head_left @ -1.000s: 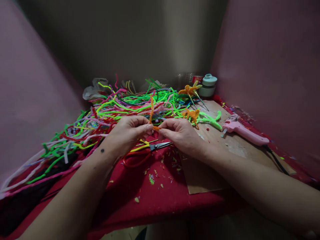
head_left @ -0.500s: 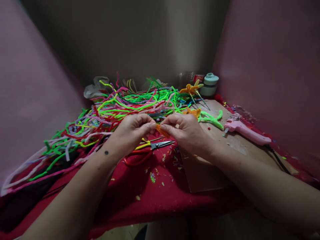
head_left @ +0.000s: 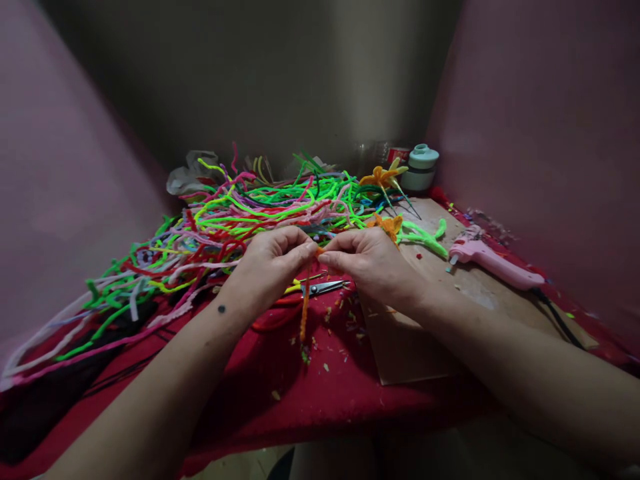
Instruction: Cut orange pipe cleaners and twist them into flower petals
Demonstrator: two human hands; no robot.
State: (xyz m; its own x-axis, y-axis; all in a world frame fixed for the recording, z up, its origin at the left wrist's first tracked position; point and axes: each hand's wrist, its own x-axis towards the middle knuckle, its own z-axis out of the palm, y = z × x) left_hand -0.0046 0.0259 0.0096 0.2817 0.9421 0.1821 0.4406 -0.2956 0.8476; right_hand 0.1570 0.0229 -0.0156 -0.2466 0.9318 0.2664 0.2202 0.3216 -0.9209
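Observation:
Between my two hands is an orange pipe cleaner (head_left: 304, 313), one end hanging straight down toward the red cloth. My left hand (head_left: 280, 260) pinches it between thumb and fingertips. Close beside it, my right hand (head_left: 355, 259) is closed on the same piece, with a bit of orange showing between the fingertips. Below them lie scissors (head_left: 323, 288) with red and yellow handles, partly behind the hanging strand. Just past my right hand sits an orange fuzzy flower (head_left: 389, 225) with a bright green stem (head_left: 423, 238).
A tangled heap of coloured pipe cleaners (head_left: 270, 200) spreads behind and left. On the right, a pink glue gun (head_left: 493, 261) rests on a cardboard sheet (head_left: 470, 297). Further back are another orange flower (head_left: 380, 177) and a pale green jar (head_left: 421, 167). Scraps dot the red cloth (head_left: 340, 400).
An end of the orange pipe cleaner now hangs below my hands; before, a short orange piece stretched between the fingertips. My left hand has shifted slightly right.

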